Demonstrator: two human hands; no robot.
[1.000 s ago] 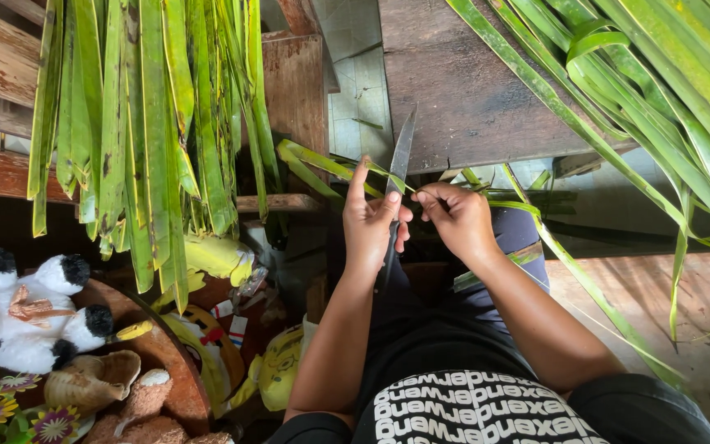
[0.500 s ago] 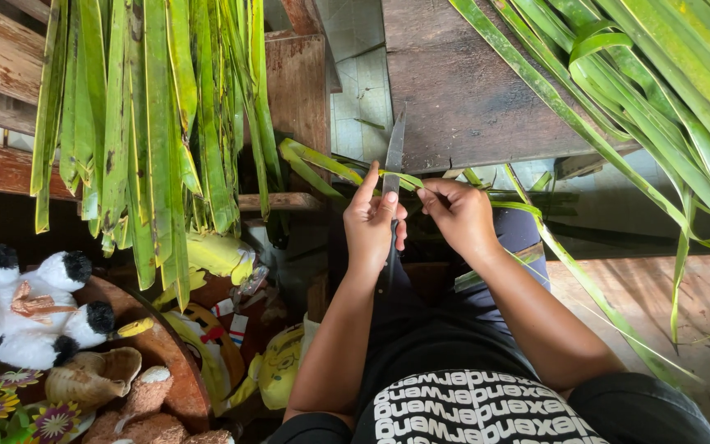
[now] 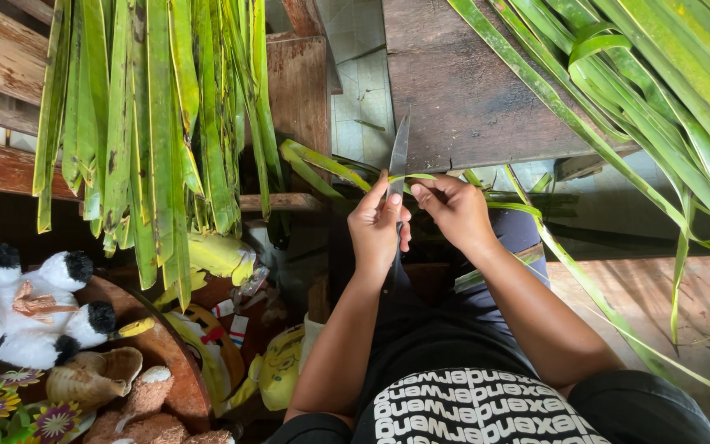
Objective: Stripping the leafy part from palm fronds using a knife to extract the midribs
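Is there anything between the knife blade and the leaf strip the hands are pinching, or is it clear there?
Nothing visible stands between them. The left hand holds the knife upright, its blade meeting the green leaf strip right at the fingers. The right hand pinches the strip just beside the blade. The wooden table lies behind, not between.

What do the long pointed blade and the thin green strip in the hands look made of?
Long pointed blade: probably steel, dull grey with a faint sheen. Thin green strip: fresh palm-type leaf, glossy and flexible, bending limply. Left hand holds the blade; right hand pinches the strip.
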